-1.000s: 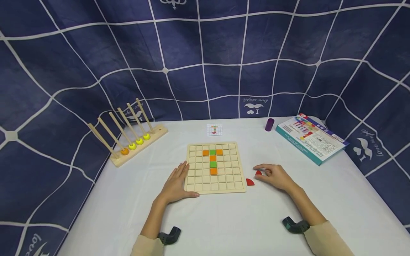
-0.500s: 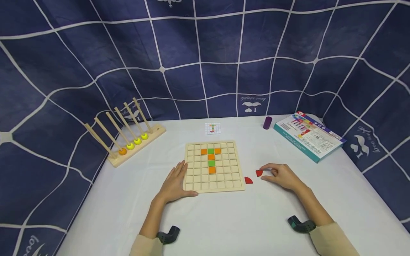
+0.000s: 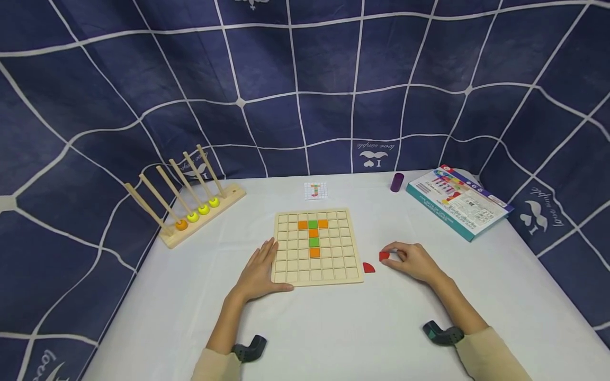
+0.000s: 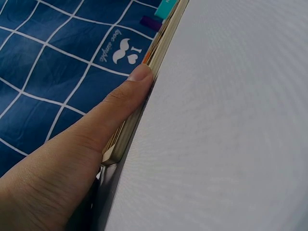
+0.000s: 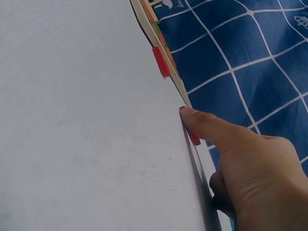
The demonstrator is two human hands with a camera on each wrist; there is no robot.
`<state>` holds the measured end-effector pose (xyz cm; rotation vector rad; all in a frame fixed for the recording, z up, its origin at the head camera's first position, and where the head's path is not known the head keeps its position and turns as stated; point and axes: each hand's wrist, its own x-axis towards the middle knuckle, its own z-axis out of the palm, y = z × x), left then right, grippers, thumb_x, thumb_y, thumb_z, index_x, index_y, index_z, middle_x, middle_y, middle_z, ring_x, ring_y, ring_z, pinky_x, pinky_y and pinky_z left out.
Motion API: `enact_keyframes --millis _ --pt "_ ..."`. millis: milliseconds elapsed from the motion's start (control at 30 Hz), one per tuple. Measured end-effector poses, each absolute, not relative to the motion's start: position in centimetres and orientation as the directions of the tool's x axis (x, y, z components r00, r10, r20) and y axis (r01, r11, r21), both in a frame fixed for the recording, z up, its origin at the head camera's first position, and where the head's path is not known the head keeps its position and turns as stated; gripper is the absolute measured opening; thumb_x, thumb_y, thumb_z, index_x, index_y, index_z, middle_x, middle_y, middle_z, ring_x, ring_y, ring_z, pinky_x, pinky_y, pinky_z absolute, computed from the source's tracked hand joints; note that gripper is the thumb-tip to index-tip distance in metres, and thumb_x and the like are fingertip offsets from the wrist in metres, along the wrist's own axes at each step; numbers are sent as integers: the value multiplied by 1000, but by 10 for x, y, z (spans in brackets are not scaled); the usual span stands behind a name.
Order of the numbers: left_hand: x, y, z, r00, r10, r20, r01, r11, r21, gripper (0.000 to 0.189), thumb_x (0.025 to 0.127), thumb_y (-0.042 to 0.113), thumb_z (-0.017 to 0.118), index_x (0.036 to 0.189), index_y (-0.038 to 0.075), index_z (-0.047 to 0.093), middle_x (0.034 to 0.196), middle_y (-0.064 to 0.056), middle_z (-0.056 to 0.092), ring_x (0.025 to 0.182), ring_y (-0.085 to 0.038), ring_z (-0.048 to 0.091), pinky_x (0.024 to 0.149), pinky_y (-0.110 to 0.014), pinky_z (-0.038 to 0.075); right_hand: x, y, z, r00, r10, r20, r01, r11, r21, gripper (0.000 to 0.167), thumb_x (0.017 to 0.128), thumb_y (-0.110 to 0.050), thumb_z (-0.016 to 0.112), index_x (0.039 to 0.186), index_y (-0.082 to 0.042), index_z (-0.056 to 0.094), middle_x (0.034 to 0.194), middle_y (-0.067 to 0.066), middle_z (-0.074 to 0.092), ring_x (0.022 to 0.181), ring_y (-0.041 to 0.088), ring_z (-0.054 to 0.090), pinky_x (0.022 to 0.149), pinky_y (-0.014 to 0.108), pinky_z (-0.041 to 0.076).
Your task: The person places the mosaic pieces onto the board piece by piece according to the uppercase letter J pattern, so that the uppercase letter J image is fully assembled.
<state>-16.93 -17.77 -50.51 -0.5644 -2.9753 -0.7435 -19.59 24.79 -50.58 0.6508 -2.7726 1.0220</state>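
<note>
A wooden grid board (image 3: 333, 276) lies flat, with several orange and green square tiles set in a T shape. My left hand (image 3: 254, 272) rests at its lower left corner, fingers straight along the left side. The thumb lies on the front edge, also seen in the left wrist view. Right of the board, my right hand (image 3: 413, 262) pinches a red tile (image 3: 384, 256) between thumb and index finger. In the right wrist view the thumb covers part of that tile. A red quarter-circle tile (image 3: 369, 268) lies beside the board's lower right corner.
Behind the board lies a small pattern card (image 3: 315, 191). A wooden peg stand (image 3: 207, 215) with an orange and several yellow beads stands at the left. At the back right are a purple cylinder (image 3: 397, 182) and a flat printed box (image 3: 459, 202).
The red tile has been turned in my right hand's fingers, which closed on it again after loosening. My left hand has stayed on the board. The head view has shifted slightly.
</note>
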Motion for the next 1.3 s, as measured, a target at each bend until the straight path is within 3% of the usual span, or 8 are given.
enact_keyframes --millis 367,767,1133,1300 --pt "-169 -178 -503 -933 342 112 353 808 472 127 55 76 66 146 1 19 152 -13 14 140 -26 10 112 -42 8 -203 207 -498 -854 -396 338 -520 608 -600 25 77 -34 75 97 -21 68 48 -16 27 44 -2 21 40 18 19" --pt "-168 -178 -502 -935 340 99 344 809 477 129 55 79 64 146 0 18 153 -13 13 140 -26 9 112 -42 7 -202 119 -501 -708 -572 414 -705 548 -449 25 78 -39 72 97 -23 68 50 -18 27 45 -3 20 43 16 21" --pt "-169 -179 -504 -934 341 103 348 812 468 128 55 80 62 146 2 18 153 -12 13 140 -25 9 112 -41 7 -203 92 -504 -707 -577 409 -707 558 -433 26 80 -40 71 99 -23 69 48 -16 28 44 -2 19 42 17 22" --pt "-170 -179 -505 -933 342 108 351 807 475 127 55 79 63 146 2 18 153 -13 13 140 -26 9 112 -42 8 -204 89 -506 -704 -575 417 -710 558 -429 27 79 -40 71 99 -23 69 48 -15 37 44 -2 20 44 16 27"
